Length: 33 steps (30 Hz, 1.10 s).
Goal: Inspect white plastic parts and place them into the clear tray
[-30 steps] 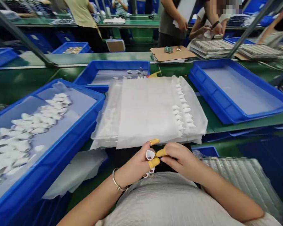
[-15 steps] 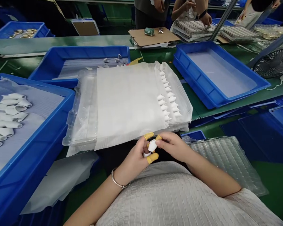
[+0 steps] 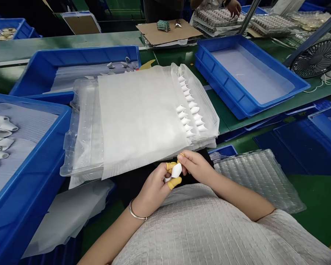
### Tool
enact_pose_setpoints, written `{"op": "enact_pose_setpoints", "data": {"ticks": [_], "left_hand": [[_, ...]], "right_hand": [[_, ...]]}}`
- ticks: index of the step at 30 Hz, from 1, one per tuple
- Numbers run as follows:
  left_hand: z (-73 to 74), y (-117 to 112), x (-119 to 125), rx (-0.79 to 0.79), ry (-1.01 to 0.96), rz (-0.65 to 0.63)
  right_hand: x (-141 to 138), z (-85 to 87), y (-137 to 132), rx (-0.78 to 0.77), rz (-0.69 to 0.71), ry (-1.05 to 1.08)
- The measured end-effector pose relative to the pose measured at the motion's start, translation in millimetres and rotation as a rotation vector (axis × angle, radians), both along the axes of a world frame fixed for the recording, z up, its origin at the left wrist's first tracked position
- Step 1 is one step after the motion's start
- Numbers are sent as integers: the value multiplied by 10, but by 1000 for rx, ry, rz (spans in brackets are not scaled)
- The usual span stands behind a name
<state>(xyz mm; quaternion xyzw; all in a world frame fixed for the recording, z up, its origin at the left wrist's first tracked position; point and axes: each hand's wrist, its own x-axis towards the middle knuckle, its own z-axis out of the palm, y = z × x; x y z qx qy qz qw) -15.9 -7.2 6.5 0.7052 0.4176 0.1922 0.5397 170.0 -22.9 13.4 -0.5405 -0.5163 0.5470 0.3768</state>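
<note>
Benchtop [image 3: 225, 122] (blue bins [image 3: 38, 176] about): left fingers [image 3: 174, 183] tight around white piece [image 3: 177, 170], right fingers [image 3: 186, 161] unclear

Diffuse light brightens the white sheet [image 3: 138, 114]; on its near side, my left hand [image 3: 153, 187] appears sharp against shadow; left of the sheet, a blue tray [image 3: 41, 173] shows lens stretching.

black fan [image 3: 317, 58]; green bundle [image 3: 163, 25] on brown cardboard [image 3: 184, 34]; gold pieces [image 3: 7, 34] in blue bin [image 3: 22, 29]
</note>
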Motion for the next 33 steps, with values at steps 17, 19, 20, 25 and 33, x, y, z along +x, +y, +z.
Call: {"op": "enact_pose_setpoints", "data": {"ticks": [17,19,20,25,33], "left_hand": [[-103,9,9,-122,-121,104],[-124,6,-3,-152,-150,157],[-130,6,-10,-152,-146,170],[-92,21,-22,-60,-88,174],[-34,38,15,275,58,69]], "right_hand": [[181,-95,13,-47,96,146],[196,-76,7,41,87,94],[204,-65,1,108,89,50],[225,-72,-41,245,115,-53],[65,-61,-63,127,104,-256]]}}
